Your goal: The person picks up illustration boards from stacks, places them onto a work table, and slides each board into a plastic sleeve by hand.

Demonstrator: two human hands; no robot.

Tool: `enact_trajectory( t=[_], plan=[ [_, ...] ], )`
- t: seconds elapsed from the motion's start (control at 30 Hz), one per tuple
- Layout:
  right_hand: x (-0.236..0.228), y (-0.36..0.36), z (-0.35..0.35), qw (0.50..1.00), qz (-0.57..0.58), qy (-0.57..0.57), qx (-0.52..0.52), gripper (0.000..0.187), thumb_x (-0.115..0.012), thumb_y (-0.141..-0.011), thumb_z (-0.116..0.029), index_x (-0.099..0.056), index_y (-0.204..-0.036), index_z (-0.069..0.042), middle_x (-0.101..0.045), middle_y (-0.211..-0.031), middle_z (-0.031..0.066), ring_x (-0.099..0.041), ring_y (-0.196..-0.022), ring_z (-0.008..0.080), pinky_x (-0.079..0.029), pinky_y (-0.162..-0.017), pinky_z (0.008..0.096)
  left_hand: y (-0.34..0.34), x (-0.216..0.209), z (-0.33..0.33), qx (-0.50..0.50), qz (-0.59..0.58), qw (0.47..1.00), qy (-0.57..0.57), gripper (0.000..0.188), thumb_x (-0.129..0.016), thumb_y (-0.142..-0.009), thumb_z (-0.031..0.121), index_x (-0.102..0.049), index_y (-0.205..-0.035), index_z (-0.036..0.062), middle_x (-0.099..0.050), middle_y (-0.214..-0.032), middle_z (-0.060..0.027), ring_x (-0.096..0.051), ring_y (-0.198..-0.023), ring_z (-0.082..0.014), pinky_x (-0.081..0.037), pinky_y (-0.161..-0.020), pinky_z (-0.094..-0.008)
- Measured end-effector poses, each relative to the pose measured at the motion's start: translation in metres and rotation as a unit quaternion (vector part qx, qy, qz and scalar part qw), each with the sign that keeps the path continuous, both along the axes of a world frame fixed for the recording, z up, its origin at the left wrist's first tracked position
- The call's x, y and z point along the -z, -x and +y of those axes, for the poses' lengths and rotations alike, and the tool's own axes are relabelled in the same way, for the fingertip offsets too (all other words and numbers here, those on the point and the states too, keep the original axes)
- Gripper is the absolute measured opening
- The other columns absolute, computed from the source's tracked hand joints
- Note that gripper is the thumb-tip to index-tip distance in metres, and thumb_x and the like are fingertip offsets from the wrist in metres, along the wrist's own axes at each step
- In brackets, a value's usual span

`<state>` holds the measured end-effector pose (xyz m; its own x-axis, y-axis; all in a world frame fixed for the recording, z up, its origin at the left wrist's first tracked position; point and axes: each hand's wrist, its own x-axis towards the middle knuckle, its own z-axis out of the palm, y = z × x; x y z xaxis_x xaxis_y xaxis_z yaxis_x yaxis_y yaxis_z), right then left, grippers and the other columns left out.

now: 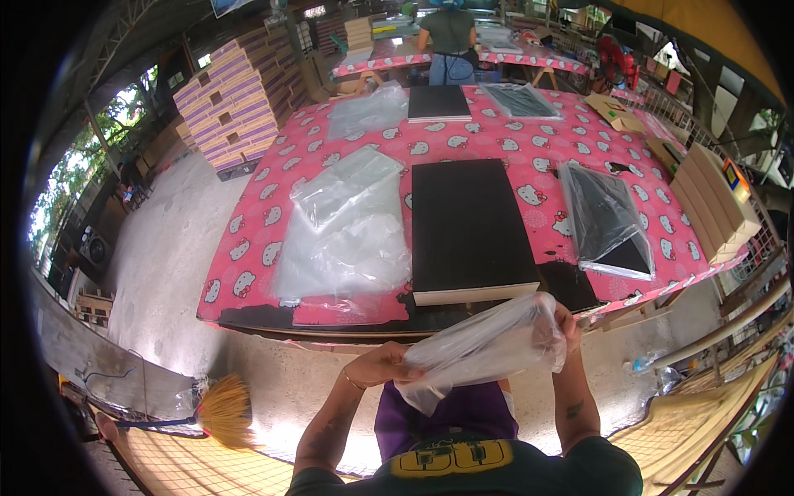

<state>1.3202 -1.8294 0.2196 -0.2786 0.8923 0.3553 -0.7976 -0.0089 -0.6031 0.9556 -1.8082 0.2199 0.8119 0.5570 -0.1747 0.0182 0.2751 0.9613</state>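
Note:
A clear plastic bag (484, 347) is stretched between my two hands, just off the table's front edge and above my lap. My left hand (379, 364) grips its left end, fingers closed on the film. At the other end my right hand (566, 327) holds the bag, its fingers partly hidden behind the film. Right beyond the bag lies a stack of black sheets (471, 219) with a pale front edge. To its left is a loose pile of clear plastic bags (343, 248). A black sheet in a clear bag (610, 219) lies to its right.
The table has a pink patterned cover (248, 248), torn at the front. Farther back lie another black stack (439, 103) and more bags (368, 112). Boxes (715, 202) line the right edge; a carton stack (227, 107) stands left. A broom (223, 413) lies low left. A person (447, 41) stands beyond.

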Motion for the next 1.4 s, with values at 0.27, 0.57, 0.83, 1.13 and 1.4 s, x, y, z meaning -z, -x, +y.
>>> enact_trajectory(
  t=[0.27,0.57,0.83,1.13,1.4],
  plan=[
    [0.005,-0.015,0.009,0.887,-0.420,-0.056,-0.185,0.046,-0.076,-0.075,-0.023,-0.062,-0.106,0.008,-0.064,-0.089,0.0073,-0.058,-0.079,0.0135,-0.044,-0.072,0.0267,-0.003,-0.048,0.003,-0.311,-0.253,0.913,0.075,0.037,-0.064,-0.088,0.029,-0.055,-0.109,-0.0004,-0.062,-0.104,-0.0117,-0.062,-0.093,-0.0229,-0.051,-0.080,-0.0391],
    [-0.015,-0.027,0.009,0.955,-0.272,0.086,-0.086,0.023,-0.060,-0.076,-0.004,-0.056,-0.099,0.001,-0.058,-0.087,0.0077,-0.058,-0.073,0.0150,-0.047,-0.075,0.0316,-0.003,-0.027,0.013,-0.337,-0.194,0.921,0.035,0.007,-0.055,-0.084,0.007,-0.052,-0.090,0.0059,-0.054,-0.074,0.0002,-0.050,-0.063,-0.0075,-0.040,-0.055,-0.0222],
    [0.020,-0.001,0.030,0.799,-0.412,0.057,0.434,0.053,-0.046,-0.082,0.008,-0.044,-0.133,-0.001,-0.049,-0.077,0.0003,-0.044,-0.063,0.0047,-0.040,-0.056,0.0196,-0.069,0.008,0.018,-0.481,-0.025,0.858,-0.177,0.034,-0.049,-0.088,-0.001,-0.052,-0.122,-0.0005,-0.058,-0.080,-0.0023,-0.050,-0.063,-0.0057,-0.041,-0.053,-0.0204],
    [0.038,0.002,0.047,0.786,-0.422,0.101,0.441,0.045,-0.044,-0.085,0.007,-0.052,-0.129,0.001,-0.057,-0.093,0.0085,-0.058,-0.067,0.0098,-0.056,-0.064,0.0243,-0.074,0.024,0.044,-0.489,0.094,0.841,-0.212,0.036,-0.050,-0.086,0.002,-0.057,-0.122,-0.0032,-0.059,-0.073,-0.0042,-0.049,-0.057,-0.0054,-0.041,-0.051,-0.0218],
    [0.032,-0.002,0.033,0.855,-0.275,0.160,0.410,0.027,-0.049,-0.085,0.006,-0.055,-0.111,0.003,-0.056,-0.096,0.0079,-0.060,-0.071,0.0114,-0.058,-0.064,0.0254,-0.064,0.042,0.033,-0.511,-0.011,0.833,-0.213,0.023,-0.059,-0.084,-0.002,-0.065,-0.106,0.0000,-0.062,-0.078,-0.0040,-0.057,-0.066,-0.0073,-0.045,-0.056,-0.0206]
  ],
)
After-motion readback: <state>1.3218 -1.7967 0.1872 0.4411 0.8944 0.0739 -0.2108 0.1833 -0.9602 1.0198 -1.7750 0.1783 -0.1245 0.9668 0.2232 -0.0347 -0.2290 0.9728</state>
